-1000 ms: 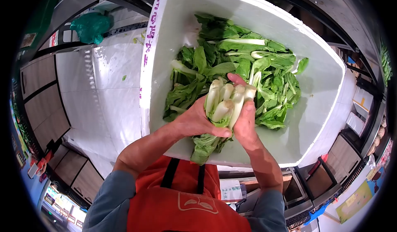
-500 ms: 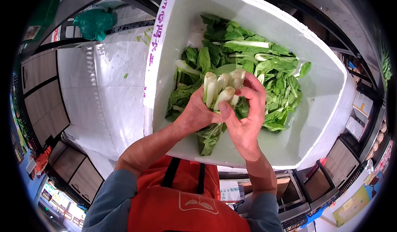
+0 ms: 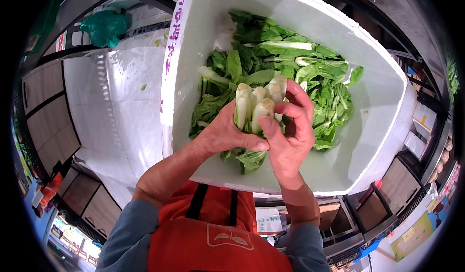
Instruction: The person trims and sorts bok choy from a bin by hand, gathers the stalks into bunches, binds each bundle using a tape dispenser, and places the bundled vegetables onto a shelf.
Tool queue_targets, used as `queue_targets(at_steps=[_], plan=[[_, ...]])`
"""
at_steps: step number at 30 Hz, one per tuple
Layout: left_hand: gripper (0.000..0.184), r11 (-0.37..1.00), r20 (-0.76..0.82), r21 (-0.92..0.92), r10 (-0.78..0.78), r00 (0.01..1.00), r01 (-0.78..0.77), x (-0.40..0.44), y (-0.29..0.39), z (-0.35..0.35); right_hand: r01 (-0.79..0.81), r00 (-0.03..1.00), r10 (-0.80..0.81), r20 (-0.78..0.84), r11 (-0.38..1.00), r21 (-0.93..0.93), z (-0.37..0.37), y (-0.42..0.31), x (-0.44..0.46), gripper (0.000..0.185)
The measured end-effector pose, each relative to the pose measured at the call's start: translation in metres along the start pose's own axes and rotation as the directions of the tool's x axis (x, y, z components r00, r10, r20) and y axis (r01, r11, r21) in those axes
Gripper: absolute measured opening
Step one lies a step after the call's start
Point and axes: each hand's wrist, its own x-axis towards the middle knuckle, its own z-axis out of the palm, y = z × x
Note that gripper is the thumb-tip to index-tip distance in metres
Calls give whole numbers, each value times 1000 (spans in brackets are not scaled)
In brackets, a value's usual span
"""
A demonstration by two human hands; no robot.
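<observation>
The grip, as I read it in the head view, is two-handed: my left hand (image 3: 225, 131) wraps the side of a bunch of greens (image 3: 242, 108), its thumb lying across the front, while my right hand (image 3: 292, 143) pinches from the other side, thumb against the front stalk and fingers curled around the far ones. The bunch is above the near part of a white foam box (image 3: 370, 117), pale cut ends up and leaves hanging beneath the hands. Loose leafy greens (image 3: 334, 102) lie beyond and to both sides, inside the box. What worries me is the bundle's unevenness: several smooth, thick stalks sit side by side at different heights, so if my left hand slackens while the right one shifts, I judge that one could slide out and drop among the rest. Too hard a squeeze from my right thumb might snap or bruise the front stalk. The hanging leaves could also snag or tear against the box's near rim (image 3: 290, 193) if I drew the bunch back low.
</observation>
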Motion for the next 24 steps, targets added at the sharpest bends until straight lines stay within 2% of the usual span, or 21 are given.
queue_targets(at_steps=[2,6,7,9,10,11,13,15,18,19,20,21,23,24], plan=[[78,999,-9,34,-13,1000,13,0,-3,-3,7,999,-6,33,1000,-12,1,2,0,31],[69,989,-144,146,8,990,13,-2,-13,-4,3,1000,-2,31,999,-47,8,1,-4,34],[68,983,-172,185,46,984,-14,-2,-12,-3,15,999,-13,51,1000,-26,9,2,-7,48],[67,962,-224,265,124,967,-62,-2,-12,-1,3,1000,-4,11,994,108,17,-4,-6,59],[67,968,-218,250,91,972,-34,-1,-12,-2,1,1000,1,-9,985,175,20,-5,-5,65],[67,972,-210,235,57,976,-6,-1,-12,-3,-47,998,38,45,977,209,22,1,-8,69],[71,964,-205,263,10,979,45,-3,-13,-6,11,996,-17,90,998,67,23,2,-13,62],[73,949,-202,313,101,974,-34,-2,-18,-7,60,992,-57,117,998,-20,26,0,-16,58],[78,986,-232,166,33,972,6,-8,-16,-9,76,973,-82,215,997,35,22,-10,-10,60],[78,991,-240,128,5,971,27,-9,-16,-12,74,980,-86,180,995,71,24,-15,-5,52],[78,995,-246,92,-25,969,49,-10,-15,-12,41,973,-61,223,995,94,17,-15,2,46],[77,995,-310,-56,-92,946,79,-9,-1,-3,6,964,-37,263,993,117,4,-12,14,41],[75,988,-325,65,-109,939,137,-9,0,-2,-24,983,39,181,996,-84,-22,0,43,18],[74,979,-335,124,-113,935,163,-8,1,-3,56,993,-25,111,958,-282,-34,30,60,18]])
